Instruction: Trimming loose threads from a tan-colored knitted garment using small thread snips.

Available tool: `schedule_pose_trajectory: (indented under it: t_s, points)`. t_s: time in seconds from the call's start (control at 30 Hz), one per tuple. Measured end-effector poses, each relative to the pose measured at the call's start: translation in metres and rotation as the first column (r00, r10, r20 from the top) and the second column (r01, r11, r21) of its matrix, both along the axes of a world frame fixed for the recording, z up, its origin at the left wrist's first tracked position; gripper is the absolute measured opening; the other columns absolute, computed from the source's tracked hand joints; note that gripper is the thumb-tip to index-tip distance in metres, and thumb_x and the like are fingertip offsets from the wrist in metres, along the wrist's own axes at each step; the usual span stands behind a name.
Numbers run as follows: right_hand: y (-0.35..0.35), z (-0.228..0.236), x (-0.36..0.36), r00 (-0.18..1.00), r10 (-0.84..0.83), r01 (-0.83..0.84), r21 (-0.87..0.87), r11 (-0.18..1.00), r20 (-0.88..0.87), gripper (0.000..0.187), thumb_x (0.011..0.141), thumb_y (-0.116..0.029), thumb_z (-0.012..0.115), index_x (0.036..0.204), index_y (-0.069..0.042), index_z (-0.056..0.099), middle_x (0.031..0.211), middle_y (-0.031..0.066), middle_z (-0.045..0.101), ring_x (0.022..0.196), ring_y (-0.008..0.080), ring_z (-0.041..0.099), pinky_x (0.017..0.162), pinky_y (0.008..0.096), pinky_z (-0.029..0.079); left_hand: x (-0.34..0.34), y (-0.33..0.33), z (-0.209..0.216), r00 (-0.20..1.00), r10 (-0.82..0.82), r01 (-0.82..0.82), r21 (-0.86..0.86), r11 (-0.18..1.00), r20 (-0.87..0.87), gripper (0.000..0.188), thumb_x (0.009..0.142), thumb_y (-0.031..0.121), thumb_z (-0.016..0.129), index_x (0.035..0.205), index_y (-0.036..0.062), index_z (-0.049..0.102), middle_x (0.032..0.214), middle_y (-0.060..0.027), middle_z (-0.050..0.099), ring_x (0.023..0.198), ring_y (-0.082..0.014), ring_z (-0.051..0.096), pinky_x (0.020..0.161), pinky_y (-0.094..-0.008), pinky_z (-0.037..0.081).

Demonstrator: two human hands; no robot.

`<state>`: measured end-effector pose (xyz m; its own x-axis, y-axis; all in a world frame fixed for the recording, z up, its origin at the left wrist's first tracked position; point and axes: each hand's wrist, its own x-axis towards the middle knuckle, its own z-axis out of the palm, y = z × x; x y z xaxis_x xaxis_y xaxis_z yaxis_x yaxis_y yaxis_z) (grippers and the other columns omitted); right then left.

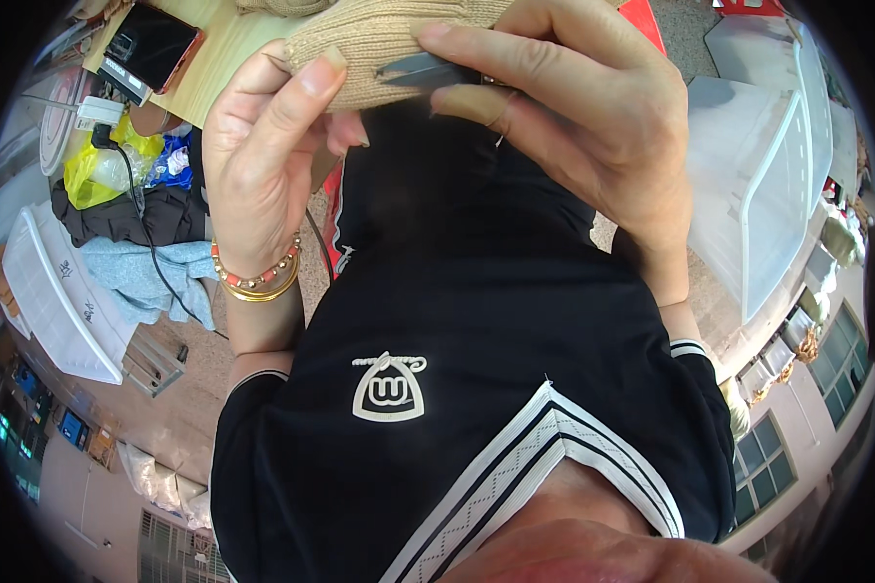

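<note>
Beige ribbed knit fabric (345, 49) is held up at the top of the view, over the near edge of the table. My left hand (258, 146) pinches its lower left edge between thumb and fingers; bracelets circle that wrist. My right hand (603, 107) is closed on a pair of dark thread snips (428, 70). Their blades point left, slightly parted, and lie against the ribbing near my left thumb. The handle is mostly hidden behind my right fingers. Whether the blades touch a thread I cannot tell.
A dark phone (154, 47) lies on the pale wooden table (226, 49) at the upper left. Below it are a white power adapter (99, 113) with a black cable, a yellow bag (92, 178), and light blue cloth (156, 277). Translucent plastic boxes (749, 185) stand at right.
</note>
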<state>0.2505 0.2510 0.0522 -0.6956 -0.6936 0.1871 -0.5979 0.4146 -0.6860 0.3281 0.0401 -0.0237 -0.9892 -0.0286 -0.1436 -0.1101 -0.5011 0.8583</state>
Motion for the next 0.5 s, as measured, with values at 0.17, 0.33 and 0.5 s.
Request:
schedule_pose_trajectory:
  t_s: [0.17,0.33,0.5]
  points:
    - [-0.0005,-0.0009,-0.0002,1.000,-0.001,0.002,-0.031,1.000,0.027,0.037,0.071,-0.010,0.085,0.105,-0.001,0.074,0.079,0.0051,0.056,0.067,0.0187,0.059,0.055,0.0294,0.047,0.0005,0.0000,0.0004,1.000,0.006,-0.006,-0.007,1.000,0.000,0.020,0.099,0.012,0.061,0.111,-0.0032,0.064,0.095,-0.0082,0.069,0.068,-0.0110,0.060,0.064,-0.0226,0.048]
    - [0.0002,-0.0021,-0.0013,0.999,0.005,-0.003,-0.059,0.998,0.038,0.036,0.072,-0.010,0.085,0.105,-0.001,0.074,0.080,0.0057,0.058,0.068,0.0192,0.060,0.056,0.0295,0.048,-0.0001,-0.0008,0.0002,1.000,0.003,-0.003,-0.024,1.000,-0.007,0.021,0.099,0.012,0.061,0.112,-0.0033,0.064,0.095,-0.0082,0.069,0.068,-0.0110,0.060,0.062,-0.0224,0.048]
    - [0.0022,-0.0035,-0.0017,1.000,0.022,-0.023,-0.020,1.000,-0.003,0.035,0.072,-0.010,0.084,0.105,-0.001,0.074,0.081,0.0060,0.058,0.069,0.0193,0.060,0.056,0.0295,0.049,-0.0012,0.0002,0.0001,1.000,-0.010,0.010,-0.019,1.000,-0.020,0.021,0.099,0.013,0.061,0.113,-0.0035,0.064,0.095,-0.0086,0.069,0.068,-0.0110,0.061,0.063,-0.0224,0.049]
